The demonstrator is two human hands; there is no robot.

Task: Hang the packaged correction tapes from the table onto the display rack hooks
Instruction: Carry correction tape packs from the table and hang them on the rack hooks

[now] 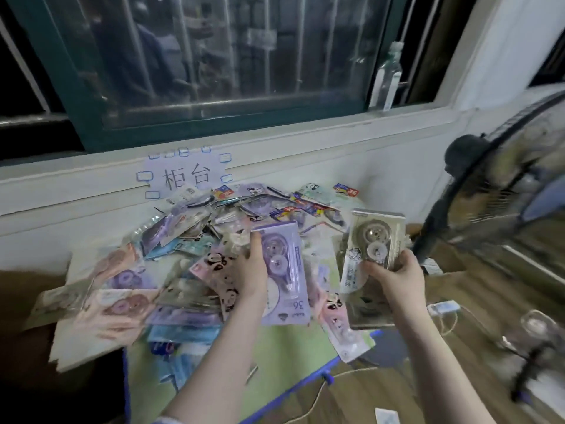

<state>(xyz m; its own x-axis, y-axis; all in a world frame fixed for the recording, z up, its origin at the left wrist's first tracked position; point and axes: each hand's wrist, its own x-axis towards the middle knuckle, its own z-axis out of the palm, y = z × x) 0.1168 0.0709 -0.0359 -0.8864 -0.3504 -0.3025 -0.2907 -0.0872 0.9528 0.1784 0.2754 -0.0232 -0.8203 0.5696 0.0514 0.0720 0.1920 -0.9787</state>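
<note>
The left hand [255, 264] is pinching a purple correction tape pack [282, 273] by its left edge, thumb on the front face and fingers curled behind, and is holding it up over the heap of packs [183, 255] that is covering the bench [284, 344]. The right hand [389, 275] is gripping the lower end of a small stack of grey packs [374, 243], fingers wrapped round the bottom so the stack is standing upright, well apart from the purple one. No display rack or hooks are showing in this view, so the hanging is not yet begun. These packs are looking light and thin: a stiff printed card with a clear plastic blister over the tape body. The blister is likely slick and a little crushable, so the safer grip is probably on the flat card margin beside or below it, leaving the top strip free, where a hang hole would be expected, though blur is hiding any hole here. The loose stack in the right hand is likely to fan or slide if the pinch is slackening. Beyond the bench a standing fan [501, 191] is sitting to the right, and a paper sign [186, 175] is stuck on the wall behind.
</note>
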